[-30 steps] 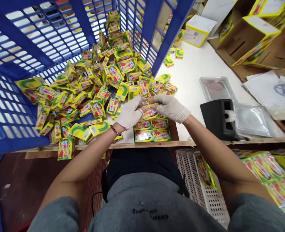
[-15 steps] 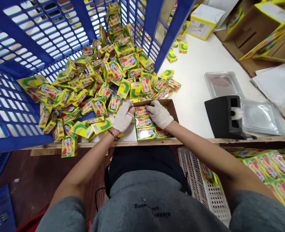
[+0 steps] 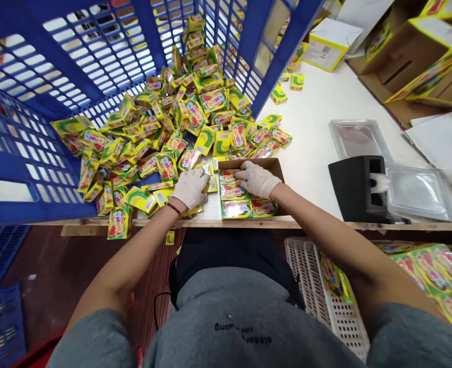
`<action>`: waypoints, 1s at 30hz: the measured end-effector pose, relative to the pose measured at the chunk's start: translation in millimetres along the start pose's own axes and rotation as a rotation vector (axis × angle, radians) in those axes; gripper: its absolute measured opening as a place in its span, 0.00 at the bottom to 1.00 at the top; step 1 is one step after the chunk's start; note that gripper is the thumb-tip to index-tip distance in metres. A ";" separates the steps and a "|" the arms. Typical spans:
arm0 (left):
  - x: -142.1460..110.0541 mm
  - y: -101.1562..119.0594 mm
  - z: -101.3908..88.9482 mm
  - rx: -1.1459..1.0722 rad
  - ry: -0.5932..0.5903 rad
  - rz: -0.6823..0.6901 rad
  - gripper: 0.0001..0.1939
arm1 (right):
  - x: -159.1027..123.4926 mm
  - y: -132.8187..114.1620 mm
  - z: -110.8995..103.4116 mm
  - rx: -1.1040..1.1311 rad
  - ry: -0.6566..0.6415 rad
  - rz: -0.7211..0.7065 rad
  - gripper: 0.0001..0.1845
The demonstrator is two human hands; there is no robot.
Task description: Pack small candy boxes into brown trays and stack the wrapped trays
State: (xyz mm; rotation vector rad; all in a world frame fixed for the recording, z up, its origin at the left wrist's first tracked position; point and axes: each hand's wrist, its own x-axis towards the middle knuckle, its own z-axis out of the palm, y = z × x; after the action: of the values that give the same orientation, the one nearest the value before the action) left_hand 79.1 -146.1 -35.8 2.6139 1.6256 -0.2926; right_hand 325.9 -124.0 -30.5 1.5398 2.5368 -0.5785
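Observation:
My left hand [image 3: 190,190], in a white knit glove, is at the near edge of the loose pile, left of the carton. Its fingers are bent and closed on a small yellow box [image 3: 211,184] at the fingertips, partly hidden by the glove. My right hand [image 3: 258,179], also gloved, reaches into a shallow open cardboard carton [image 3: 274,164]. Its fingers lie apart over the boxes there, without a clear grip. Rows of small yellow-green boxes with watermelon print [image 3: 236,208] lie flat inside; my right hand hides the carton's far right part.
A tipped blue plastic crate [image 3: 67,97] spills a heap of the same boxes [image 3: 164,128] onto the white table [image 3: 306,128]. To the right stand a black tape dispenser [image 3: 354,189], clear plastic trays [image 3: 417,191] and opened printed cartons [image 3: 413,61]. Below is a white basket [image 3: 304,266].
My left hand has moved away from the carton's left side to the loose boxes beside it. My right hand stays over the boxes in the carton. The whole view has shifted slightly.

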 end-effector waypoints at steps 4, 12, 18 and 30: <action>-5.5 -8.1 1.6 -0.015 0.010 -0.026 0.21 | -1.1 14.7 6.7 0.151 0.055 -0.066 0.19; -4.1 -13.1 -0.1 -0.050 -0.021 -0.039 0.16 | -8.3 10.4 29.0 0.333 0.236 0.007 0.15; -7.3 -40.0 -18.3 -0.068 0.110 -0.118 0.07 | -13.1 -1.3 15.6 0.223 0.510 -0.014 0.19; -11.9 59.4 -53.4 -0.711 0.521 0.079 0.10 | -57.4 -33.8 -105.4 -0.188 -0.027 -0.049 0.14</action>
State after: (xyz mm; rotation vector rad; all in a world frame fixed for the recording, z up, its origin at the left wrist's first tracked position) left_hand 134.2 -175.6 15.4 2.2534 1.3573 0.8724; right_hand 333.8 -145.4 92.1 1.4009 2.5322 -0.3520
